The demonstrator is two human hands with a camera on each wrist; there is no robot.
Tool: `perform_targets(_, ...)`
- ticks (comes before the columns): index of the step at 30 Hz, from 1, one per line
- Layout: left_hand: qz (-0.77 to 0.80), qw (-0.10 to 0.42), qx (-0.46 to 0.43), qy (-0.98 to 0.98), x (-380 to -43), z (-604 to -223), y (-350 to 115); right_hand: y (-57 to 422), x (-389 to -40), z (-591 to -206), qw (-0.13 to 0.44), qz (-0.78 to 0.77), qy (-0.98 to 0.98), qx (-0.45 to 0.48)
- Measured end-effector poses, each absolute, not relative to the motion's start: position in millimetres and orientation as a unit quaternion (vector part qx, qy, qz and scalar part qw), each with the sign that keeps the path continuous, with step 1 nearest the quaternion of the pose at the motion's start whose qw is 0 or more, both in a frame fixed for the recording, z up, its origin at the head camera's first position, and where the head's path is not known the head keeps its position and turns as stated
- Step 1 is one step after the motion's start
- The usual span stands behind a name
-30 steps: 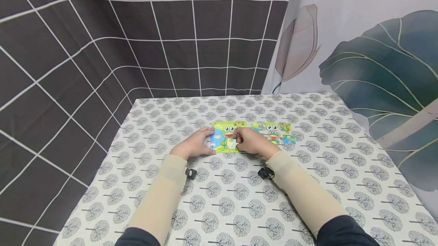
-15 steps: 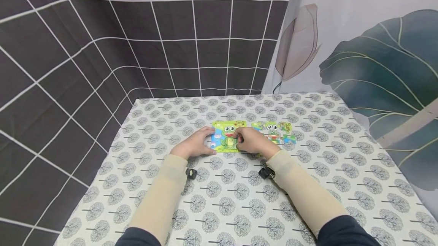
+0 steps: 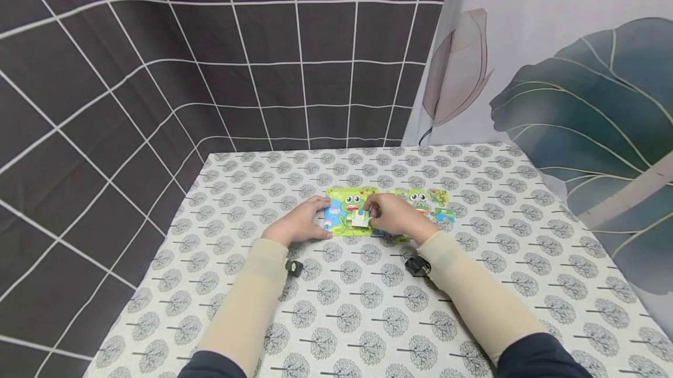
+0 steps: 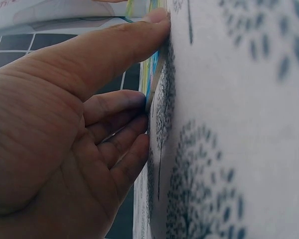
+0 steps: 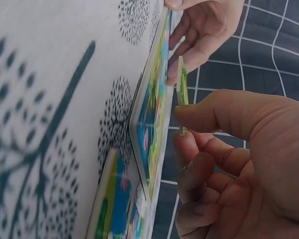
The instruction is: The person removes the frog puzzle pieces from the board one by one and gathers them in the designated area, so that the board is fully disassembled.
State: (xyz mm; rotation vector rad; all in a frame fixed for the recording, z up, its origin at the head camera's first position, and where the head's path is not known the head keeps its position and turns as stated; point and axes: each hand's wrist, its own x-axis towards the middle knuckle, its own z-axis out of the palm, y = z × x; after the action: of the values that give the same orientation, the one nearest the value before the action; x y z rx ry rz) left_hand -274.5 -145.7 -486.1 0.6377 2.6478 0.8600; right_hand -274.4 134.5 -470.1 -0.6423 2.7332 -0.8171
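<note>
A frog picture puzzle [image 3: 333,214] lies flat on the patterned tablecloth. My right hand [image 3: 395,214] pinches a small flat puzzle piece [image 3: 360,219] between thumb and index finger, over the frog's belly. In the right wrist view this piece [image 5: 183,82] stands on edge, apart from the puzzle's surface. My left hand [image 3: 301,219] rests at the puzzle's left side, thumb near the lower corner and fingertips along the edge. From the left wrist, these fingers [image 4: 117,102] look fairly straight against the puzzle's edge.
Right of the puzzle, partly behind my right hand, lies a second frog picture [image 3: 417,197] in pieces, with a blue-green piece [image 3: 444,215] at its right. A dark gridded curtain [image 3: 326,86] hangs behind the table, and a leaf-print curtain [image 3: 589,86] at the right.
My right hand has moved slightly right, and the puzzle piece now shows raised and tilted in its fingers over the frog's belly. My left hand stays at the puzzle's left edge.
</note>
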Motion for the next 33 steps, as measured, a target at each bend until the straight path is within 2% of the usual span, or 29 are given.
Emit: perform_targets(33, 0.284, 0.14, 0.223, 0.922, -274.8, -486.5, -145.6, 199.1, -265.6, -472.3, 0.097, -0.305, 0.928, -0.193)
